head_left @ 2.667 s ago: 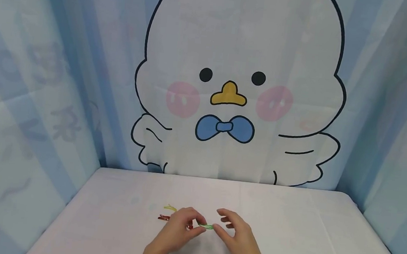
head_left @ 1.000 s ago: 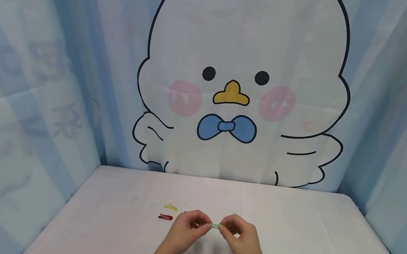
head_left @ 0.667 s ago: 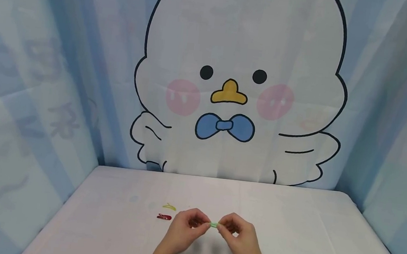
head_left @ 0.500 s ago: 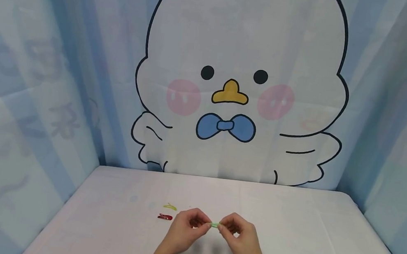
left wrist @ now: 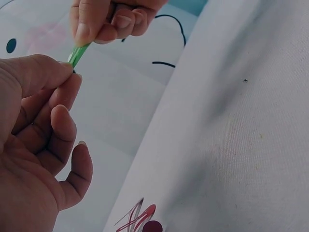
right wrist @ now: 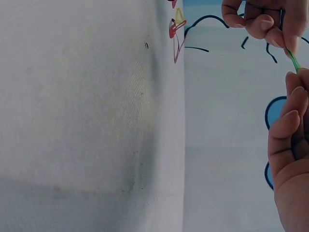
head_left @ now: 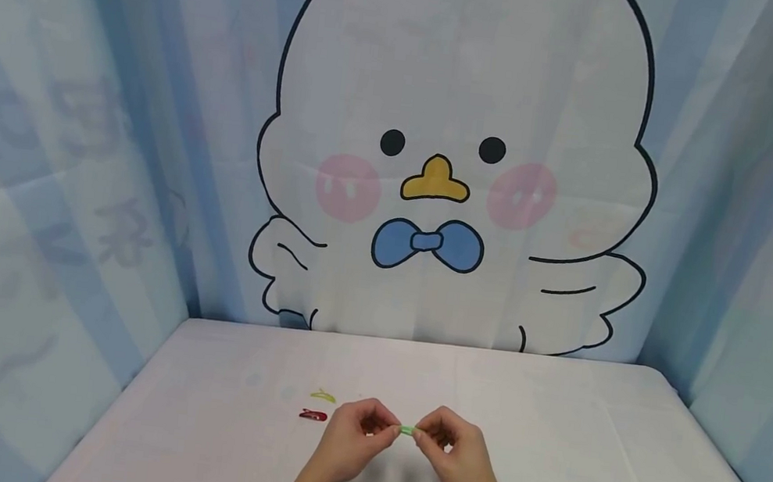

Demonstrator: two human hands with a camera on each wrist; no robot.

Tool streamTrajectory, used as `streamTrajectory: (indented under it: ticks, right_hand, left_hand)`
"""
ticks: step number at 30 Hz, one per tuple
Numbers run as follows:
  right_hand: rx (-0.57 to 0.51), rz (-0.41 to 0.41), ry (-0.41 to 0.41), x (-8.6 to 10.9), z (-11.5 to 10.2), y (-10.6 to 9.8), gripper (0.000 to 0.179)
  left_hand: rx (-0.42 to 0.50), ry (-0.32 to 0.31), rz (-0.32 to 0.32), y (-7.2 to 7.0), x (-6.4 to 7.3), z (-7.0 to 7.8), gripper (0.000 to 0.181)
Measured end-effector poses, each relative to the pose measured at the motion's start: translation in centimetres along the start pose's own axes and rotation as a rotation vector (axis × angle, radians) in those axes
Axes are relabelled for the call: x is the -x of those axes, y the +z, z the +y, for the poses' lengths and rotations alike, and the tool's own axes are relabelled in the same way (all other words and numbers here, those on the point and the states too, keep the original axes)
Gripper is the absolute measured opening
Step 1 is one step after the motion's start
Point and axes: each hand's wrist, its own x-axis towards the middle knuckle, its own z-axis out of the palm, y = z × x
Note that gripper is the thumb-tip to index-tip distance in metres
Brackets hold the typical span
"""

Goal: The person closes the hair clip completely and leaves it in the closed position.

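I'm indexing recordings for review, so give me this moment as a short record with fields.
Left hand: pinches one end of the green clip
Right hand: pinches the other end
On table: yellow clip and red clip, left of the hands
Clip count: unclear, left hand blocks view
Backdrop: curtain with a cartoon bird in a blue bow tie

One left hand (head_left: 353, 438) and one right hand (head_left: 455, 450) flank one green clip (head_left: 407, 430). Left of the green clip, the head view shows one red clip (head_left: 314, 415) and one yellow clip (head_left: 324, 396); the right wrist view shows red pieces (right wrist: 172, 30) too unclear to count. Behind the green clip: one printed bird (head_left: 445, 121), one bow tie (head_left: 427, 242).
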Motion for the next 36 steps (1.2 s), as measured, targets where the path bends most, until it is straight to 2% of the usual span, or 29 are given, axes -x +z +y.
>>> streamTrajectory:
  ticks: [5,18,27,29,36]
  right_hand:
    - [-0.002,-0.001,0.023,0.02,-0.06,0.13,0.009]
    - [0.046,0.042,-0.016,-0.12,0.18,0.42,0.016]
    - [0.107,0.053,0.013,-0.20,0.21,0.53,0.019]
    - [0.140,0.049,-0.012,-0.17,0.28,0.55,0.023]
    - [0.207,0.062,-0.199,-0.08,0.66,0.54,0.031]
  left_hand:
    - [-0.023,-0.015,0.019,0.23,-0.04,0.07,0.006]
    - [-0.074,-0.006,0.060,0.72,-0.18,0.02,0.007]
    - [0.030,-0.049,0.035,0.37,-0.35,-0.11,0.006]
    - [0.062,-0.061,0.032,0.30,-0.36,-0.15,0.006]
    - [0.129,-0.100,0.034,0.18,-0.34,-0.29,0.008]
